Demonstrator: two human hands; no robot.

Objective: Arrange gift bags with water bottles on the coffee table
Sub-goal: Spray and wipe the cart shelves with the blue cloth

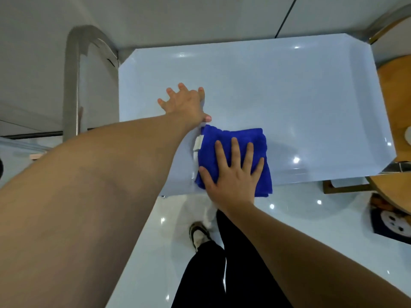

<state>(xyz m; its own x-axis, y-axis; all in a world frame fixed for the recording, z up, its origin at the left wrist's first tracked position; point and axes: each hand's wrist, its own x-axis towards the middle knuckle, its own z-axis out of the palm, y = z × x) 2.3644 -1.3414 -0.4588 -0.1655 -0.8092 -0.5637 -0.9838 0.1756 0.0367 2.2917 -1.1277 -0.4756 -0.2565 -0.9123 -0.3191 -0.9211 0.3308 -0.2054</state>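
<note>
Left hand (184,102) lay flat, fingers spread, on the table (289,96), and right hand (233,172) pressed flat on the cloth (238,138) overhanging the six o'clock edge, where I feared it might slip off.

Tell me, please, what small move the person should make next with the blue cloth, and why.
Probably slide the blue cloth forward across the table. The right hand lies flat on the folded cloth at the table's near edge, the left hand rests spread on the top as a brace, and no bags or bottles are in view, so wiping likely comes first.
</note>
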